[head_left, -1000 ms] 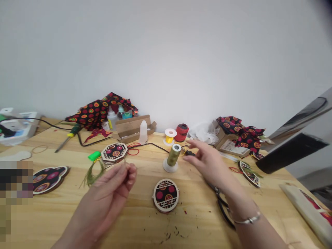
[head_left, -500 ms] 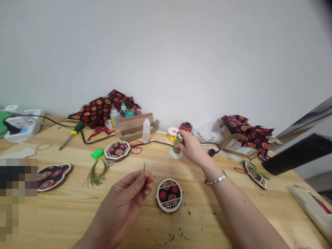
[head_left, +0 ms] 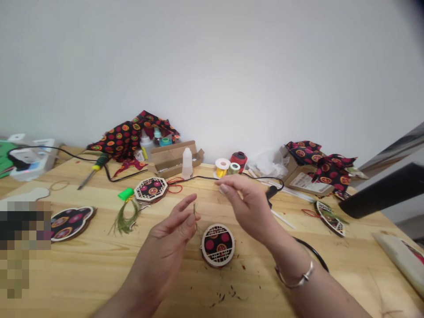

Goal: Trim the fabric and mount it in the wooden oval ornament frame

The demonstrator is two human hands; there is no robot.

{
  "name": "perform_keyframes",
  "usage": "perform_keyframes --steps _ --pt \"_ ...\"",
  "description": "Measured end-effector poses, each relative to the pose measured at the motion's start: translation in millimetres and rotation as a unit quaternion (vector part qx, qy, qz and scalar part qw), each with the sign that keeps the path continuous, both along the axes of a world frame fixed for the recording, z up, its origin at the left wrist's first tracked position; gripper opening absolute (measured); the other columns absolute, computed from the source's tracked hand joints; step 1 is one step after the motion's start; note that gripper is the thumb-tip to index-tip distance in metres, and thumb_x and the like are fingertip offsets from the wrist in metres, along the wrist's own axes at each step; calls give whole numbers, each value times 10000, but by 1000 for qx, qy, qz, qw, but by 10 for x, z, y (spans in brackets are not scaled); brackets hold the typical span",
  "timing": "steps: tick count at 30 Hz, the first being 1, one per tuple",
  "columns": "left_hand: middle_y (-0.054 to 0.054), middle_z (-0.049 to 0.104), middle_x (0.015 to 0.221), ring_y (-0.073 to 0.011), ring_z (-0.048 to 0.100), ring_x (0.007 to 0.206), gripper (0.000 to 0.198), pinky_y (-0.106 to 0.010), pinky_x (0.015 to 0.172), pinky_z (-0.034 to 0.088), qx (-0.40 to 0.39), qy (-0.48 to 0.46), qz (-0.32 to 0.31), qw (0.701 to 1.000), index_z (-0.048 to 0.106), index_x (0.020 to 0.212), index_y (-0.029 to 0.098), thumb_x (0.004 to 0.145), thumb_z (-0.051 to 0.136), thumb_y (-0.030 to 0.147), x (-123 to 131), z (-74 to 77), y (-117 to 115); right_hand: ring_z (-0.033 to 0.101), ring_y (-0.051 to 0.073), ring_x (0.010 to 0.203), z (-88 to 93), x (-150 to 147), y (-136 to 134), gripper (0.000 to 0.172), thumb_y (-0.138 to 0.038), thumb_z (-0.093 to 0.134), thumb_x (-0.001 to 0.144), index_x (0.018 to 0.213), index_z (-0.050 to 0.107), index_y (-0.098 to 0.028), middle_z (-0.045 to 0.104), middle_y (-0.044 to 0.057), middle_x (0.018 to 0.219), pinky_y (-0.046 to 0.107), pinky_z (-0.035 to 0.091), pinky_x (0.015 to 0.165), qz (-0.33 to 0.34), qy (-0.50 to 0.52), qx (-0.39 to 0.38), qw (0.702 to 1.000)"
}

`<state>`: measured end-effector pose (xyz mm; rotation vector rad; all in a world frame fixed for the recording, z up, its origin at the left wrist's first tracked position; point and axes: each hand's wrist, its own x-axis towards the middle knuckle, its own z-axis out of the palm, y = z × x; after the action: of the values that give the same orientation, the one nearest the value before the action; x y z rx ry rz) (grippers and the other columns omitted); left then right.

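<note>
My left hand [head_left: 177,227] is raised over the wooden table [head_left: 99,269], thumb and fingers pinching a short tuft of olive-green thread [head_left: 195,212]. My right hand [head_left: 247,203], with a silver bracelet on its wrist, hovers just to the right with fingertips pinched together near the thread; what it holds is too fine to see. Below and between the hands lies a round wooden lattice ornament [head_left: 217,245] with black and red fabric. The olive thread spool [head_left: 233,168] stands at the back beside a yellow spool [head_left: 222,166] and a red spool [head_left: 239,158].
An octagonal ornament [head_left: 151,189], a green tassel [head_left: 125,216] and another ornament [head_left: 68,221] lie to the left. Patterned fabric [head_left: 129,137], glue bottles, a cardboard box [head_left: 174,157] and a screwdriver [head_left: 91,172] crowd the back. A black cable [head_left: 311,251] runs behind my right wrist.
My right hand has come back from the olive spool toward my left hand. The left hand moved slightly right, still pinching the thread. The camera view shifted a little.
</note>
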<state>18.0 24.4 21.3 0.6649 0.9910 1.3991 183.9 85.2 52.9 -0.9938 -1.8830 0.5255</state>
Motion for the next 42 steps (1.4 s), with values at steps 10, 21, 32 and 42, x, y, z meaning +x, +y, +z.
perform_keyframes --steps 10,21,32,42 --pt "-48 616 1213 -194 531 1101 255 -257 900 467 -4 -73 17 997 775 886 200 643 813 270 205 51 74 616 147 977 -107 -157 -266 236 -237 518 898 1035 708 -207 710 25 974 305 432 938 235 254 -319 882" --pt "-20 672 844 -116 588 747 366 -209 689 528 -46 -133 -22 990 746 968 164 620 840 230 354 42 77 489 64 520 -163 12 -324 177 -318 733 699 747 711 -149 636 -19 623 213 399 538 137 290 -417 851" --pt "-36 604 1013 -88 485 672 77 -176 488 475 -21 -144 14 989 747 815 135 742 733 155 223 33 142 438 71 521 -318 189 -228 195 -322 738 670 648 664 -142 564 -36 561 228 340 536 59 242 -388 887" --pt "-39 573 1225 -119 534 787 91 -189 583 556 -9 -101 32 994 741 769 151 699 778 195 129 -12 142 437 77 537 -437 356 -129 188 -325 708 712 670 667 -146 560 -33 567 235 349 557 27 225 -346 910"
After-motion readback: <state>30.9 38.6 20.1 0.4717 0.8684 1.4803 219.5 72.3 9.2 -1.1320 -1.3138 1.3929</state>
